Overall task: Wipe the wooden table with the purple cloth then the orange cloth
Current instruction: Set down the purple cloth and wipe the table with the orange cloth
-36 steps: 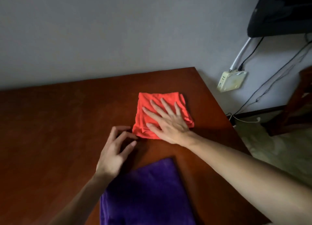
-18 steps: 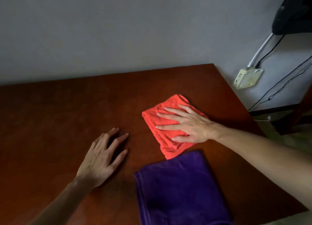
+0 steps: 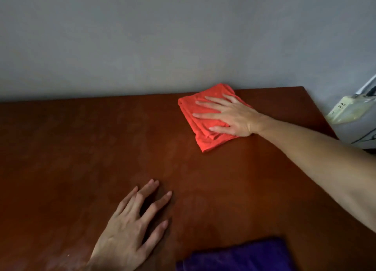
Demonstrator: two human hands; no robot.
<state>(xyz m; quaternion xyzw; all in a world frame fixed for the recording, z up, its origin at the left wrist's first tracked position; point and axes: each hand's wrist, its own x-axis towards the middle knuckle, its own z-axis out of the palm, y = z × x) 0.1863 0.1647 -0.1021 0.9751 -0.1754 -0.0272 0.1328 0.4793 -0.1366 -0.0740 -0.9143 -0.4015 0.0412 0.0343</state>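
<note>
The folded orange cloth [image 3: 205,134] lies at the far edge of the wooden table [image 3: 71,148], close to the wall. My right hand [image 3: 230,116] presses flat on top of it, fingers spread and pointing left. My left hand [image 3: 132,230] rests palm down on the bare wood near the front, fingers apart, holding nothing. The folded purple cloth [image 3: 236,256] sits at the bottom edge of the view, to the right of my left hand, and is partly cut off.
A grey wall [image 3: 162,37] runs right behind the table. A cream power strip [image 3: 345,112] with cables hangs beyond the table's right edge. The table's right corner is near my right forearm.
My right hand has slid the orange cloth away from me, from beside the purple cloth up to the far edge. My left hand stayed flat on the table.
</note>
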